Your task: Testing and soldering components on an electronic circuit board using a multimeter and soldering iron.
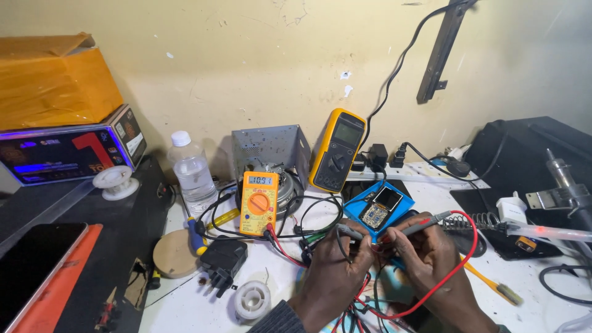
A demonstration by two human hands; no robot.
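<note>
Nearest to the camera, the left hand [333, 271] and the right hand [431, 259] are close together above the white table [185, 308]. The left hand is closed on a black test probe [348, 232], whose tip points to the right. The right hand is closed on a red test probe [419, 223], with its red wire [459, 271] curving around the wrist. The two probe tips come together between the hands, but what they touch is hidden by the fingers.

Left of the hands, a small solder spool [251, 301] lies on the table, and a black plug adapter [223, 260] is just behind it. A round wooden disc [174, 253] is further left.

Just behind the hands lies a blue tray [357, 213] with an opened small phone [381, 207] in it. To the left stands an orange multimeter [259, 202], its display on, with black and red leads running toward the hands.

Further back, a larger yellow multimeter [336, 150] leans on the wall, beside a grey metal box [271, 148] and a clear plastic bottle [191, 172]. At the right edge, a soldering stand [564, 191] is well apart from the hands.
</note>
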